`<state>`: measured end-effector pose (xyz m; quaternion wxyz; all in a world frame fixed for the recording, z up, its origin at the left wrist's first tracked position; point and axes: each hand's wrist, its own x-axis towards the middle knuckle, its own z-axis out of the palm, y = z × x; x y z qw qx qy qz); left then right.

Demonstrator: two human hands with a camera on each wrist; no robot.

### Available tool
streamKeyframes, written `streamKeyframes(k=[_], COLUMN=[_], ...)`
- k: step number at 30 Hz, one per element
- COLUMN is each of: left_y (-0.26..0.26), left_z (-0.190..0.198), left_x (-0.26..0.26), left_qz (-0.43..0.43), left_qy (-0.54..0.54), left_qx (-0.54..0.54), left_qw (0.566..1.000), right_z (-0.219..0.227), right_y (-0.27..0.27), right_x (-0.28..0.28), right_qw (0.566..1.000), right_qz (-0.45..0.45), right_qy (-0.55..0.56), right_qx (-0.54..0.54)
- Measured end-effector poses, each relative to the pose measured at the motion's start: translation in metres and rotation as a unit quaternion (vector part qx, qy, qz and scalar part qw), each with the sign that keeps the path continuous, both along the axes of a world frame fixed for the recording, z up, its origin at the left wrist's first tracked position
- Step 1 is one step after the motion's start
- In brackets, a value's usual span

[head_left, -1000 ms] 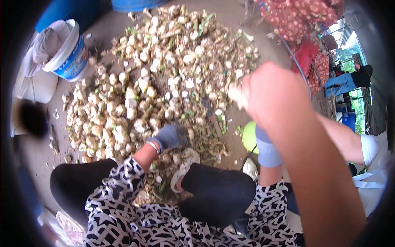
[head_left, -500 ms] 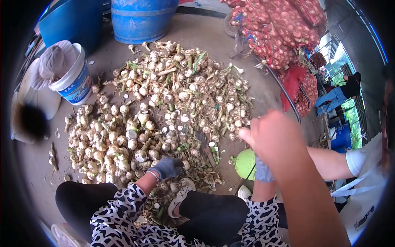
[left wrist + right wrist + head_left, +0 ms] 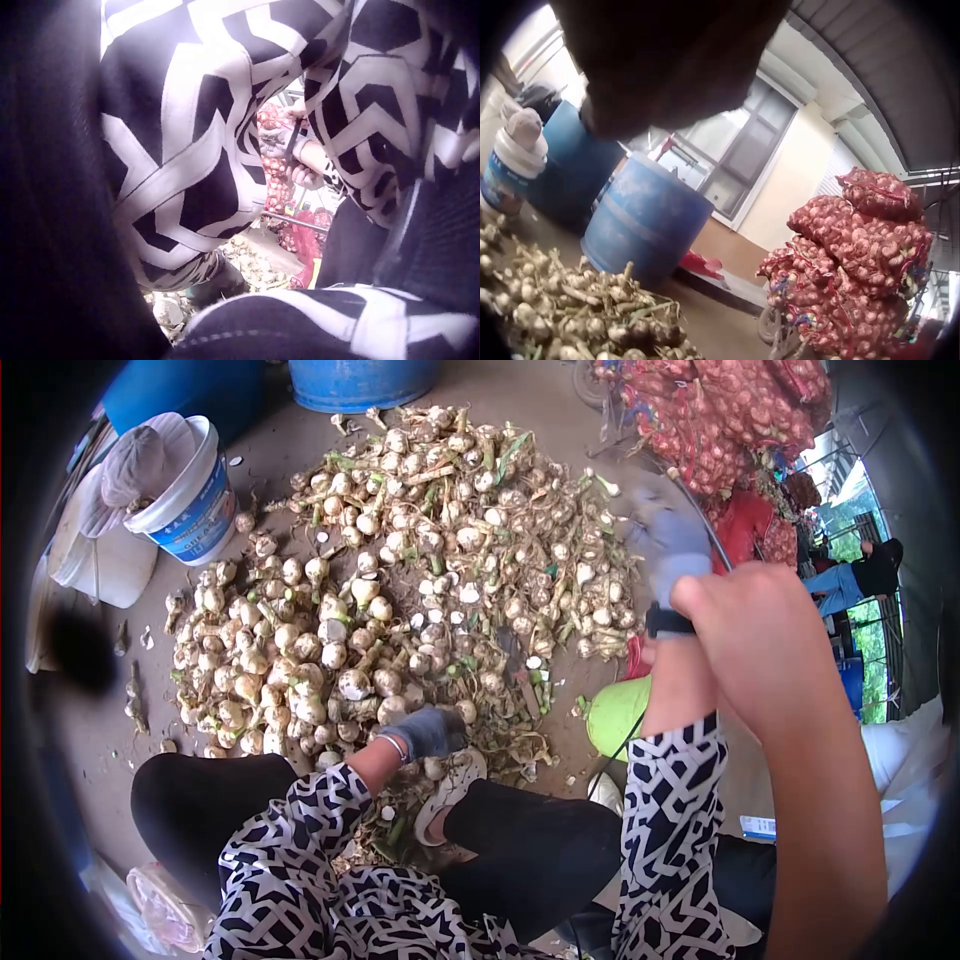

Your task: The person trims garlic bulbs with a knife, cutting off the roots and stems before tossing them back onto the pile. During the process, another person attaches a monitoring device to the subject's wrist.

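Across the floor (image 3: 530,395) spreads the garlic heap (image 3: 335,630). Another person's bare hand (image 3: 765,610) shows just beside the right hand (image 3: 675,545), which has swung forward — blurred, fingers unreadable — so the garlic work seems paused. The left hand (image 3: 435,733) stays at the near edge, its finger curl unclear.
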<state>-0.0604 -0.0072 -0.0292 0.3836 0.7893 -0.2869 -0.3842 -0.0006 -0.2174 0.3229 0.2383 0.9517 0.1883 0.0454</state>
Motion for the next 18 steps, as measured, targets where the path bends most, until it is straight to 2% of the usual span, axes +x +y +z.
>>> streamKeyframes(k=[1, 2, 4, 6, 8, 10, 11, 12, 13, 14, 15, 16, 18], left_y=[0.0, -0.001, 0.0, 0.003, 0.008, 0.011, 0.012, 0.012, 0.013, 0.014, 0.015, 0.014, 0.011], left_z=[-0.004, -0.011, -0.006, -0.001, -0.009, -0.016, -0.009, -0.01, -0.01, -0.012, -0.017, -0.024, -0.027], left_x=[0.0, -0.001, 0.003, 0.008, 0.013, 0.017, 0.021, 0.023, 0.024, 0.025, 0.025, 0.025, 0.024], left_qz=[0.002, -0.001, -0.004, 0.013, 0.011, 0.059, 0.062, 0.059, 0.072, 0.087, 0.085, 0.089, 0.086], left_qy=[-0.003, -0.01, -0.019, 0.013, -0.002, 0.012, 0.01, 0.01, 0.008, 0.007, 0.009, 0.007, 0.007], left_qx=[-0.001, 0.005, 0.007, 0.018, 0.014, -0.009, 0.005, 0.005, -0.004, -0.013, -0.013, -0.028, -0.042], left_qw=[1.0, 1.0, 1.0, 1.0, 1.0, 0.998, 0.998, 0.998, 0.997, 0.996, 0.996, 0.996, 0.995], right_z=[-0.037, -0.071, -0.071, -0.073, -0.083, -0.101, -0.089, -0.069, -0.043, -0.016, 0.007, 0.021, 0.027], right_y=[-0.011, -0.02, -0.015, -0.01, -0.006, -0.006, 0.016, 0.016, 0.011, 0.008, 0.001, -0.007, -0.019], right_x=[0.042, 0.083, 0.091, 0.085, 0.083, 0.08, 0.064, 0.04, 0.005, -0.026, -0.056, -0.079, -0.107], right_qw=[0.955, 0.856, 0.923, 0.912, 0.897, 0.793, 0.713, 0.732, 0.81, 0.896, 0.941, 0.954, 0.964], right_qz=[-0.079, -0.098, -0.065, -0.075, -0.089, -0.106, -0.141, -0.151, -0.128, -0.084, -0.029, 0.003, 0.027], right_qy=[-0.022, -0.085, -0.099, -0.069, -0.035, 0.061, 0.092, 0.131, 0.178, 0.216, 0.243, 0.258, 0.254], right_qx=[0.284, 0.5, 0.366, 0.398, 0.432, 0.597, 0.68, 0.651, 0.544, 0.379, 0.235, 0.152, 0.074])
